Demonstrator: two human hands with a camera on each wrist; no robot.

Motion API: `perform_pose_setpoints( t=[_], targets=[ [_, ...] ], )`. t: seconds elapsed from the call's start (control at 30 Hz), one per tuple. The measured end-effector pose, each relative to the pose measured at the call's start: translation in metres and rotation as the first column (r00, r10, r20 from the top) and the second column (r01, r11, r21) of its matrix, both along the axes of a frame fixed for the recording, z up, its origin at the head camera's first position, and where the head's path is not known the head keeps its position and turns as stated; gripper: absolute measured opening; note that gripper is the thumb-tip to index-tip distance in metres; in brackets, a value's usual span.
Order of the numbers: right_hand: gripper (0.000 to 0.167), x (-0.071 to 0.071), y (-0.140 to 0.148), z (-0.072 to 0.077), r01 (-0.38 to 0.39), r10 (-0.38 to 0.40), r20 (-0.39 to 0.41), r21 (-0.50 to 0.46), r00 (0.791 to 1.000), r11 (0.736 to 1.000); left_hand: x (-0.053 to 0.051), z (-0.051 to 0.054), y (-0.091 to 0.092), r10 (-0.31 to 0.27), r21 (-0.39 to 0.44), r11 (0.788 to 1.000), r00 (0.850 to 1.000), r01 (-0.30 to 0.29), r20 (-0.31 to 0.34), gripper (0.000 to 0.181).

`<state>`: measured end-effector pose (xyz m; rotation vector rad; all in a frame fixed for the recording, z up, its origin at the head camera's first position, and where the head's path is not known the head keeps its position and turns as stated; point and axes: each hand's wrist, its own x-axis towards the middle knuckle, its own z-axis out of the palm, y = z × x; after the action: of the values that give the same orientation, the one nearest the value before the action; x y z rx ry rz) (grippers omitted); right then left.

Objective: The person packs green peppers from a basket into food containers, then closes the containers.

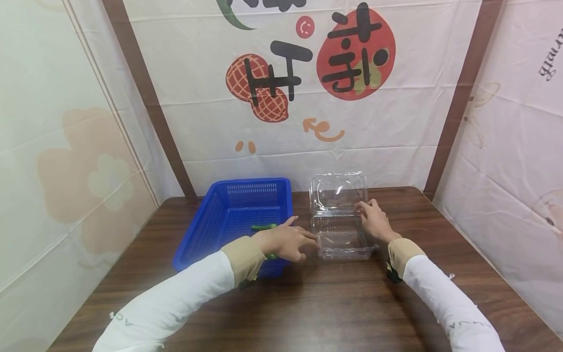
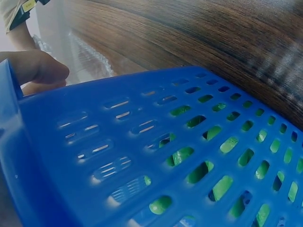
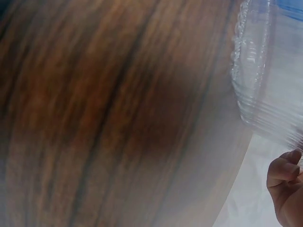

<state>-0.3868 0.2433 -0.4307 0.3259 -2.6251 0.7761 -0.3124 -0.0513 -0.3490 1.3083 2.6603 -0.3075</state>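
A clear plastic clamshell box [image 1: 345, 252] sits on the table with its lid [image 1: 338, 193] raised at the back. At its right rim, near the hinge, my right hand [image 1: 374, 221] grips the edge with bent fingers. My left hand [image 1: 288, 243] hovers between the box and a blue slotted basket [image 1: 193, 234], fingers extended toward the box's left front corner; whether they touch it is unclear. Slender green peppers [image 1: 264, 227] lie in the basket, partly hidden by the left hand. Through the basket's slots, the left wrist view shows more green pieces [image 2: 180, 156].
The brown wood-grain table [image 1: 338, 303] carries the basket on the left and the box right of centre. Printed white cloth [image 1: 299, 142] hangs behind the table and along both sides.
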Motion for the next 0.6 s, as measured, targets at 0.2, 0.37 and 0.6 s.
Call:
perform_pose_setpoints(
  t=[0.2,0.37,0.6],
  targets=[
    [0.020,-0.002,0.000,-0.001,0.016,-0.016,0.013,-0.014,1.000,1.000,-0.001,0.000,0.001,0.007,-0.002,1.000,1.000,-0.007,-0.001,0.052],
    [0.020,-0.002,0.000,-0.001,0.015,-0.015,0.016,-0.020,1.000,1.000,0.000,0.002,0.002,0.011,0.010,1.000,1.000,-0.011,0.014,0.051],
    [0.022,-0.001,-0.001,0.000,0.006,-0.006,0.016,-0.018,1.000,1.000,-0.001,0.011,-0.001,-0.027,0.084,0.996,0.999,0.024,0.045,0.042]
  ],
)
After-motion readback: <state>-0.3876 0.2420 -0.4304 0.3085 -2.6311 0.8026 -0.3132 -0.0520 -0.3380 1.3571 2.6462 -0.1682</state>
